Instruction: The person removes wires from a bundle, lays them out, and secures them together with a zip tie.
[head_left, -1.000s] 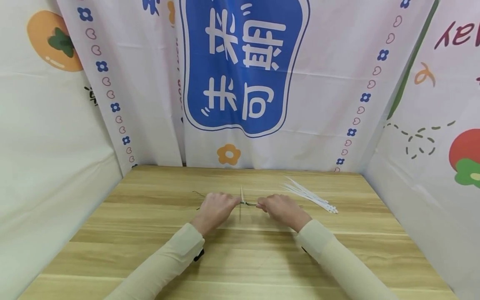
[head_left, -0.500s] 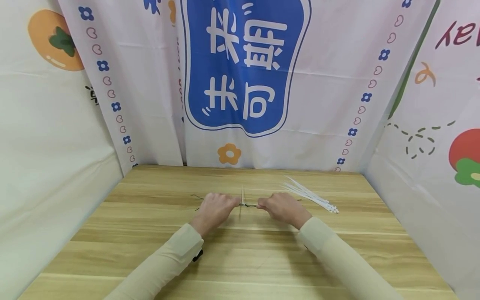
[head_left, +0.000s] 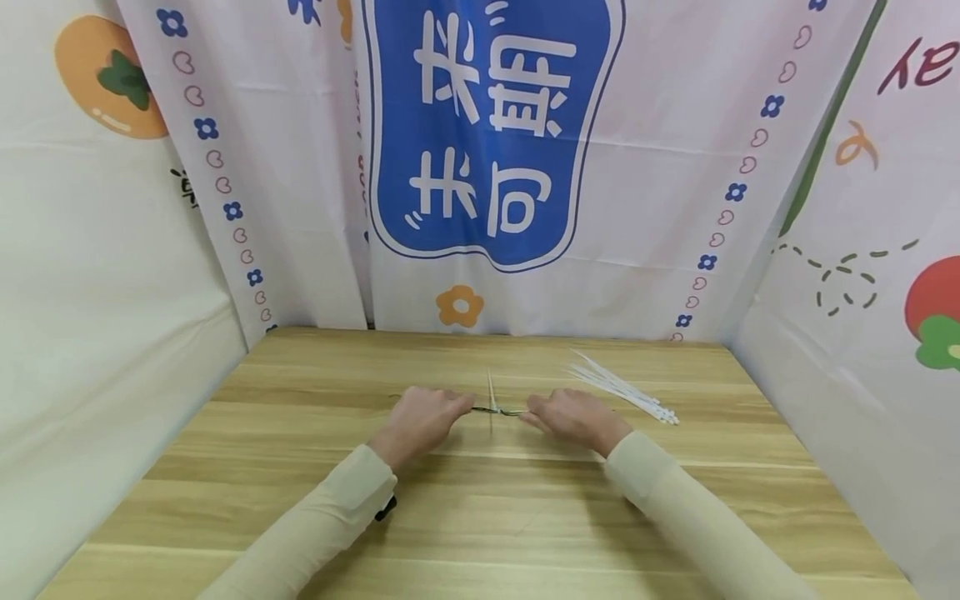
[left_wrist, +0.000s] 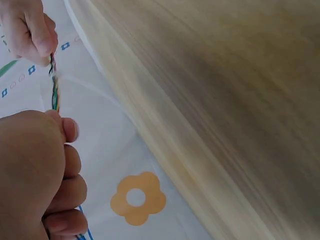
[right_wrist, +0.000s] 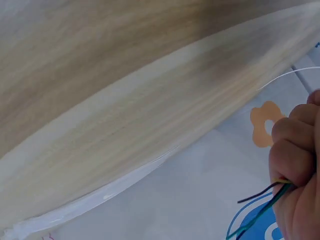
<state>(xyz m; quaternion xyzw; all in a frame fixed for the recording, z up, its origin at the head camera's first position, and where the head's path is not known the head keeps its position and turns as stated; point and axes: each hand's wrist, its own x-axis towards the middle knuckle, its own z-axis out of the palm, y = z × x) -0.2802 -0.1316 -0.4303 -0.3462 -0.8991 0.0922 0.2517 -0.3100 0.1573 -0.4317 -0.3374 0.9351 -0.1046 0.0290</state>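
Note:
A bundle of thin coloured wires (left_wrist: 55,94) stretches between my two hands above the table. My left hand (head_left: 422,421) grips one side with curled fingers, and my right hand (head_left: 576,418) grips the other. Around the stretch between them sits a white cable tie (head_left: 492,390), its long tail sticking up and away from me. In the right wrist view, loose wire ends (right_wrist: 262,206) come out of the right fist, dark and green. The wires inside both fists are hidden.
Several loose white cable ties (head_left: 626,390) lie fanned out on the wooden table (head_left: 495,533), beyond and right of the right hand. Printed cloth (head_left: 645,208) hangs behind the table and along both sides.
My hands have moved slightly apart, so more of the wire bundle shows between them. Less of the loose wire ends shows beyond the left hand. The cable tie has shifted slightly right.

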